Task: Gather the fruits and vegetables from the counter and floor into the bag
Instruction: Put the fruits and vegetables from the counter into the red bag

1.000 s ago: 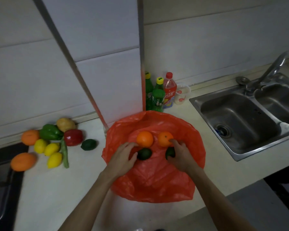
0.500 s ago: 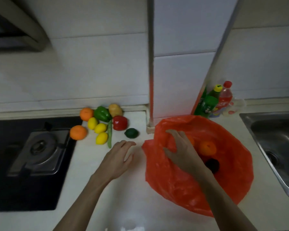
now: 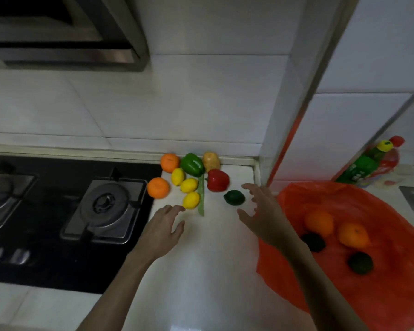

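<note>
Head view: I look down on a white counter [image 3: 201, 271], with the orange bag [image 3: 392, 278] lying open and flat at the right.
In the bag: I count four pieces, two bagged oranges [image 3: 318, 223] side by side and two bagged dark green fruits [image 3: 360, 262] on the side nearer me.
Loose pile: ten pieces, all on the counter left of the bag, by the wall.
Loose oranges [image 3: 158, 191]: two, the pieces farthest from the bag.
Lemons [image 3: 189, 185]: three in a short row, just bag-side of those oranges.
Peppers: two, one green pepper [image 3: 192, 164] and one red pepper [image 3: 217, 180]; the red one is nearer the bag.
Potato [image 3: 211, 161]: one, at the wall, left of the bag.
Green bean [image 3: 201, 199]: one, lying between the lemons and the bag.
Loose dark green fruit [image 3: 234, 197]: one, the piece nearest the bag but apart from it.
Left hand [image 3: 164, 225]: palm down, fingers straight and close together, holding nothing. It is well left of the bag, with its fingertips at the nearest lemon; I cannot tell if they touch.
Right hand [image 3: 263, 211]: fingers spread wide, holding nothing, at the bag's left edge just beside the loose dark green fruit.
Bottles [image 3: 359, 169]: two I can make out, one green and one red, behind the bag.
Hob [image 3: 58, 247]: two burners, far left of the bag.
</note>
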`<state>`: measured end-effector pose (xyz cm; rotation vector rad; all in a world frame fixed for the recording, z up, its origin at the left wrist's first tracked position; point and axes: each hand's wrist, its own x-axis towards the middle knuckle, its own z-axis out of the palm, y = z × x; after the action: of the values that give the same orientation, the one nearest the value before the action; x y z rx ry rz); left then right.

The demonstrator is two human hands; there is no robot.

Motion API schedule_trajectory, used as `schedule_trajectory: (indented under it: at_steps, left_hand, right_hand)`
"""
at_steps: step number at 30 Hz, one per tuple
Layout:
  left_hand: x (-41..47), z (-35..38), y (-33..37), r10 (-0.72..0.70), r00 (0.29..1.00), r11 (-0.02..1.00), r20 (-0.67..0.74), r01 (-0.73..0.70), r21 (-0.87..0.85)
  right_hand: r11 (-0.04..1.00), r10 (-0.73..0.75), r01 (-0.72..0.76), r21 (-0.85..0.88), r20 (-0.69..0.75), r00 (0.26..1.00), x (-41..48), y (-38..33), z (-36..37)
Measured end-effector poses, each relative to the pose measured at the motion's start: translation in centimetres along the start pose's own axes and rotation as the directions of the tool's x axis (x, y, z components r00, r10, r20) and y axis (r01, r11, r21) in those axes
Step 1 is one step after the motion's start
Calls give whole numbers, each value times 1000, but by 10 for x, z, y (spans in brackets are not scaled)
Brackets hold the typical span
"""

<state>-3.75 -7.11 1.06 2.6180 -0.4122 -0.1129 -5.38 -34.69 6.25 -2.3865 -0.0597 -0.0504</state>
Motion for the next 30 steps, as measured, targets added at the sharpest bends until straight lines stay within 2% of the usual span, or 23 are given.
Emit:
schedule_trajectory:
  at_steps: [5,11,16,22,26,30]
  left_hand:
    - [13,-9,-43,-28,999,1000,24,28,3]
    - [36,-21,-86,-50,998,999,31,50,-18]
    - [55,-21,-113,-114,993,993,29,115,-32]
    - [81,-12,-135,-144,986,990,86,143,22]
    - [98,-8,-135,-255,965,965,67,250,78]
    - [114,-1,-132,-255,962,962,102,241,131]
  right_hand:
    - [999,-4,5,-32,30,1000,22,-16,36]
    - [995,87,-80,-53,127,988,56,-21,85]
    - [987,157,-161,-3,224,962,82,-19,122]
    - [984,176,-167,-60,255,951,105,-22,157]
    - [975,220,-208,-74,236,946,114,-21,179]
    - [975,224,-217,-55,208,952,119,-18,192]
